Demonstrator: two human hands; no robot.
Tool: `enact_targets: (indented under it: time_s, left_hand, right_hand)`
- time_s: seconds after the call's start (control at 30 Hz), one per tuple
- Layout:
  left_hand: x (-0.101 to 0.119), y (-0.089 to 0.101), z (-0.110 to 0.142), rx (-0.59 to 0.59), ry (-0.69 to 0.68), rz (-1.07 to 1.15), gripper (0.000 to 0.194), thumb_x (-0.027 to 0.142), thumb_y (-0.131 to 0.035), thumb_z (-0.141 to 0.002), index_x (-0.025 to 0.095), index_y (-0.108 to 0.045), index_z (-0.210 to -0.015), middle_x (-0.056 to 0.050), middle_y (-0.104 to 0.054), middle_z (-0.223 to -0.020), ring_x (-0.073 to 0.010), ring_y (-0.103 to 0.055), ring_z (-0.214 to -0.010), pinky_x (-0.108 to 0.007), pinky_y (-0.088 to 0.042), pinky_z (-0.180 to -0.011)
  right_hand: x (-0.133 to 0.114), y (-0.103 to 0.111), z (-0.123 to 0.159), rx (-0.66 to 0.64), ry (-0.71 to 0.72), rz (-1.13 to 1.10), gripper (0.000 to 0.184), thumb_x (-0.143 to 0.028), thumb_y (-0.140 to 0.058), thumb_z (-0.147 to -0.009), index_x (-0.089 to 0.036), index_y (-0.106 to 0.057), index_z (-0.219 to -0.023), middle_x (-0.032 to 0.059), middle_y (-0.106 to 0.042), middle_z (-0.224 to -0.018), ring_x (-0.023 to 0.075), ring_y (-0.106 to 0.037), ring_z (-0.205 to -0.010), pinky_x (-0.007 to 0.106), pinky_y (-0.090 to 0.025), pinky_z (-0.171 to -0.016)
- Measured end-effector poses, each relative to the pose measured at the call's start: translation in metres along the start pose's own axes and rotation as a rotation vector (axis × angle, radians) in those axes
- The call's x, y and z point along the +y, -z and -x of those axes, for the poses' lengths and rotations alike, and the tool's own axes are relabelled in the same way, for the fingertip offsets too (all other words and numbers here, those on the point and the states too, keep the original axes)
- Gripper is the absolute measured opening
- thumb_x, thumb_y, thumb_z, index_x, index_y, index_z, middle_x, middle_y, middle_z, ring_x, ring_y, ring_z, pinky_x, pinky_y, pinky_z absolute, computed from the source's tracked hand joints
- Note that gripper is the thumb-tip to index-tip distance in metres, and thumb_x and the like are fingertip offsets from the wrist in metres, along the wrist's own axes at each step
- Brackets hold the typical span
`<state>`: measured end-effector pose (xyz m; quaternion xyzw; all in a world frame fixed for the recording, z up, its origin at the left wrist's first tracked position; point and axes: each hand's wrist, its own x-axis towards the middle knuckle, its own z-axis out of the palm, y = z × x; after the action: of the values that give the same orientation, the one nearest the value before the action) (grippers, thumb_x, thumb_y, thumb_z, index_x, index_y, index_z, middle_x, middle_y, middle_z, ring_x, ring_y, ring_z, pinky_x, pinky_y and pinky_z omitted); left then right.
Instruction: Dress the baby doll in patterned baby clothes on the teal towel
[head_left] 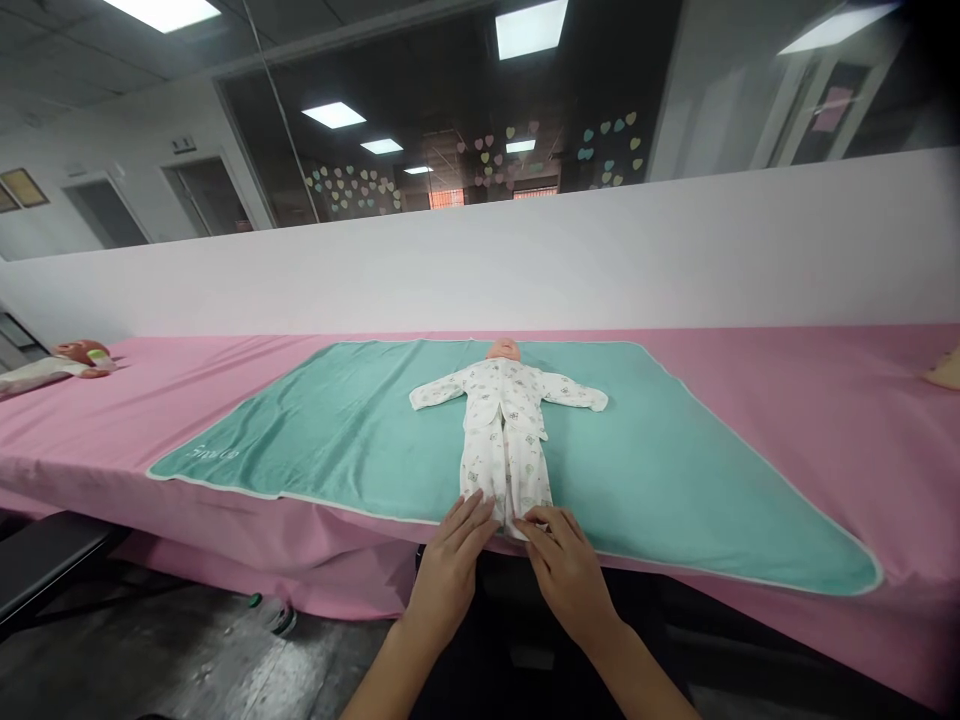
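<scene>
A baby doll (504, 349) lies on its back on a green blanket (375, 430), its arms spread to both sides. It wears a white printed baby top (502, 390) and matching baby trousers (484, 460); the sleeve ends and trouser ends cover its hands and feet. My left hand (459, 550) rests on the lower end of the left trouser leg, with its fingers stretched out. At the lower end of the other leg is my right hand (562, 560), its fingers bent and the fingertips pinching the cloth near the inner hem. My hands partly hide both trouser ends.
A pink cloth (750, 370) covers the table beneath the blanket. Another doll (79, 352) lies at the far left, and a tan object (943, 370) is cut off at the right edge. A white low wall (480, 270) with glass above runs behind. A dark bench (56, 560) stands lower left.
</scene>
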<state>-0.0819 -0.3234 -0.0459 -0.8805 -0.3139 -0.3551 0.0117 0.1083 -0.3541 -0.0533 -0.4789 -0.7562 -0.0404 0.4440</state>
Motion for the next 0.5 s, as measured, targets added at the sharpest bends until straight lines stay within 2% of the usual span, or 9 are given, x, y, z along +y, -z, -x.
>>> enact_targets:
  time_s: [0.07, 0.13, 0.23, 0.37, 0.5]
  left_hand:
    - [-0.002, 0.0, 0.002, 0.042, 0.062, 0.011, 0.044, 0.003, -0.031, -0.088, 0.023, -0.046, -0.124, -0.005, -0.048, -0.132, -0.0201, -0.035, -0.129, -0.045, -0.039, -0.102]
    - [-0.005, 0.0, 0.002, 0.09, 0.194, 0.007, 0.04, 0.009, -0.035, -0.088, 0.024, -0.045, -0.124, -0.007, -0.047, -0.131, -0.0206, -0.042, -0.123, -0.042, -0.043, -0.098]
    - [-0.011, 0.0, -0.005, 0.07, 0.368, -0.039, 0.036, 0.016, -0.046, -0.086, 0.024, -0.046, -0.121, -0.007, -0.053, -0.116, -0.0206, -0.053, -0.106, -0.037, -0.049, -0.084]
    - [-0.017, -0.002, -0.016, -0.016, 0.35, -0.147, 0.034, 0.022, -0.056, -0.082, 0.024, -0.05, -0.115, -0.004, -0.059, -0.093, -0.0208, -0.056, -0.087, -0.037, -0.048, -0.074]
    - [-0.015, -0.003, -0.022, -0.015, 0.314, -0.098, 0.03, 0.024, -0.051, -0.086, 0.022, -0.05, -0.116, -0.003, -0.061, -0.089, -0.0199, -0.055, -0.086, -0.035, -0.045, -0.076]
  right_hand:
    - [0.005, -0.001, 0.005, 0.035, -0.024, 0.049, 0.028, -0.012, -0.044, -0.086, -0.023, -0.055, -0.109, 0.0081, -0.054, -0.105, 0.02, -0.052, -0.096, 0.039, -0.047, -0.082]
    - [0.012, -0.003, 0.007, 0.07, -0.106, 0.098, 0.03, -0.016, -0.048, -0.084, -0.022, -0.051, -0.113, 0.0098, -0.052, -0.11, 0.0227, -0.052, -0.099, 0.04, -0.047, -0.082]
    - [0.02, -0.004, 0.003, 0.026, -0.251, 0.102, 0.028, -0.017, -0.051, -0.08, -0.021, -0.049, -0.108, 0.0096, -0.053, -0.106, 0.024, -0.053, -0.096, 0.04, -0.047, -0.077]
    - [0.018, -0.007, -0.008, -0.085, -0.327, 0.059, 0.012, -0.011, -0.046, -0.078, -0.021, -0.048, -0.086, 0.0036, -0.053, -0.085, 0.0177, -0.052, -0.073, 0.03, -0.043, -0.062]
    - [0.01, -0.01, -0.018, -0.118, -0.319, 0.062, 0.012, -0.009, -0.044, -0.077, -0.021, -0.044, -0.077, 0.0004, -0.049, -0.076, 0.0143, -0.046, -0.064, 0.026, -0.036, -0.056]
